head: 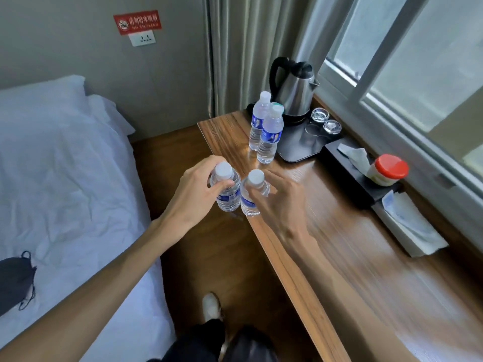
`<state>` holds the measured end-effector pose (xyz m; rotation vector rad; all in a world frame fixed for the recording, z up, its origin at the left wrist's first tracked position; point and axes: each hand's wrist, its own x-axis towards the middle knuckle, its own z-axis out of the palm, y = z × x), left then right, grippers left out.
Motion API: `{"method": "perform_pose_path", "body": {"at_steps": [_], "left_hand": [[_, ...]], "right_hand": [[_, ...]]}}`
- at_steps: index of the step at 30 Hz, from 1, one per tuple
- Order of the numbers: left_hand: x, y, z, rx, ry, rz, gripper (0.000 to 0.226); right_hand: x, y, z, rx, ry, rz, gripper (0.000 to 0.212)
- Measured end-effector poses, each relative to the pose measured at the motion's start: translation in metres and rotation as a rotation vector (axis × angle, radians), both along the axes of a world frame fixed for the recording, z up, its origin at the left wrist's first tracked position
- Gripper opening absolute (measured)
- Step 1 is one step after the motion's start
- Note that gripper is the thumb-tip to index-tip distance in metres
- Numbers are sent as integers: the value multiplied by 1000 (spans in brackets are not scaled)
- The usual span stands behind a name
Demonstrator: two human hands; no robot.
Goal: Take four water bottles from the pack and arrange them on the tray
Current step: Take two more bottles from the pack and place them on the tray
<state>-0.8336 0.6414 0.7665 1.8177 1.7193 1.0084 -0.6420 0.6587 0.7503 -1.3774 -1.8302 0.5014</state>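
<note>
A: Above the near edge of the wooden desk (339, 231), each hand carries a water bottle upright. The left hand (193, 189) has fingers and thumb wrapped round the shoulder of the left bottle (226, 189), just under its white cap. The right hand (277, 197) pinches the right bottle (252, 197) near the neck; its outer fingers look spread and loose.

B: And the other two?

A: Two more bottles (264, 129) stand on the desk, just beside the black tray (298, 147) that holds the electric kettle (295, 90) and glasses (326, 121). I can't tell whether either base touches the tray's rim.

B: How should the set-down go?

A: I'd judge the tray's free corner is tight. Keep both bottles vertical, lower one at a time onto the bare part, clear of the kettle base, and release only once each base sits flat. The pack itself isn't in view.
</note>
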Motion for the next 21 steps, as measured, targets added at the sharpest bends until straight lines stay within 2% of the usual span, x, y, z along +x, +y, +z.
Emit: {"method": "perform_pose_path", "body": {"at_steps": [11,21], "left_hand": [[-55,139,-5,-84,36,-184,37],[-71,231,-13,-153,17,-406,34]], "right_hand": [[-57,104,-11,-57,62,-194,38],[-80,154,-30,-77,121,-404,32]]}}
